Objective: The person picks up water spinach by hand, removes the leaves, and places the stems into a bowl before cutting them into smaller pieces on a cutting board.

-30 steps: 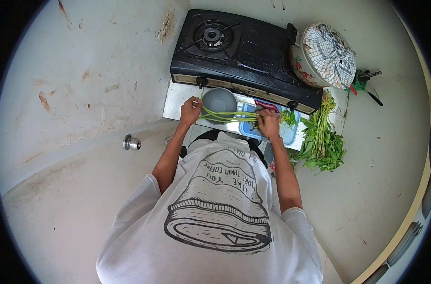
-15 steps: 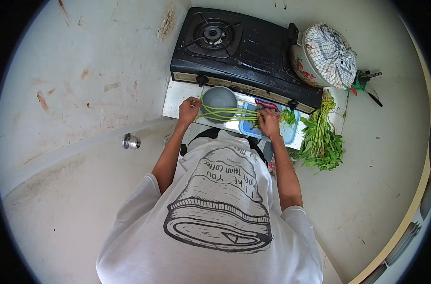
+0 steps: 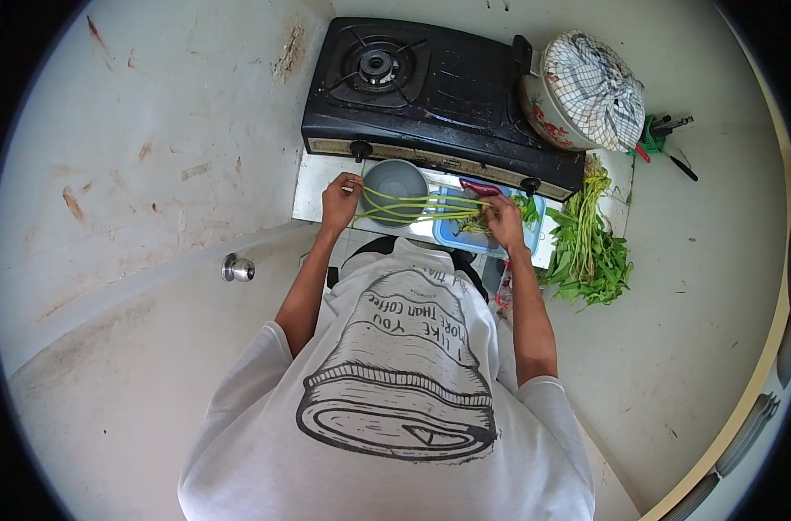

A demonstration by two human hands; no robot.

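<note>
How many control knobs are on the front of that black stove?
2: the left knob, near the left hand, and the right knob, beyond the blue tray. The front panel looks unobstructed.

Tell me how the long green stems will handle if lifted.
The green stems probably flex easily, since they curve between the left hand and right hand. Being so thin, they are likely light, and might bruise or snap if squeezed hard.

Pale counter, black stove, grey bowl, blue tray, leafy greens
</note>
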